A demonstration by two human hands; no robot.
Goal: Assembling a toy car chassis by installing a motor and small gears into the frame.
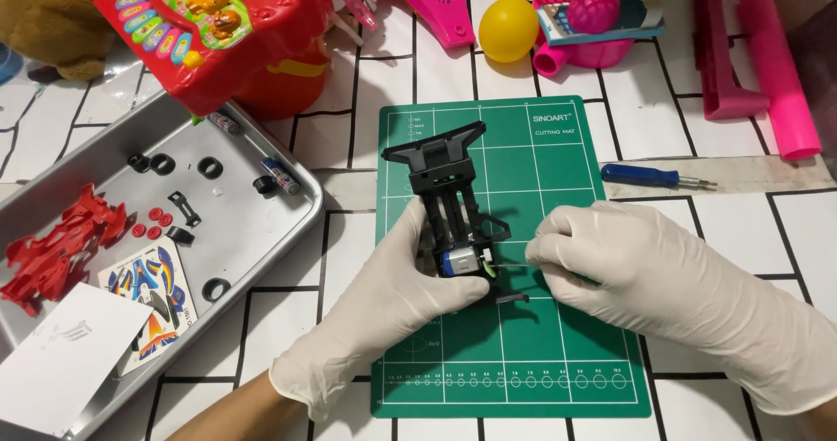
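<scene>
1. Left hand (384, 297), gloved, comes in from the lower left of the frame – fingers curled shut around the black toy car chassis (453, 201), thumb by its small silver motor (459, 262).
2. Right hand (628, 267) enters from the lower right, fingertips pinched together at the chassis side.
3. The chassis lies on the green cutting mat (558, 336), centre frame.

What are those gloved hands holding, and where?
The left hand grips the black toy car chassis at its motor end; the right hand pinches there too.
</scene>
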